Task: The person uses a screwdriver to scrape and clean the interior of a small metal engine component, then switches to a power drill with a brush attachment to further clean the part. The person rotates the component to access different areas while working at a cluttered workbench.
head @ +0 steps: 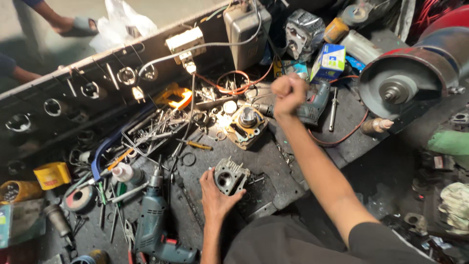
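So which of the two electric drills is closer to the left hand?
The blue-green drill lying just beside the left hand; the other drill lies farther up, behind the raised right hand.
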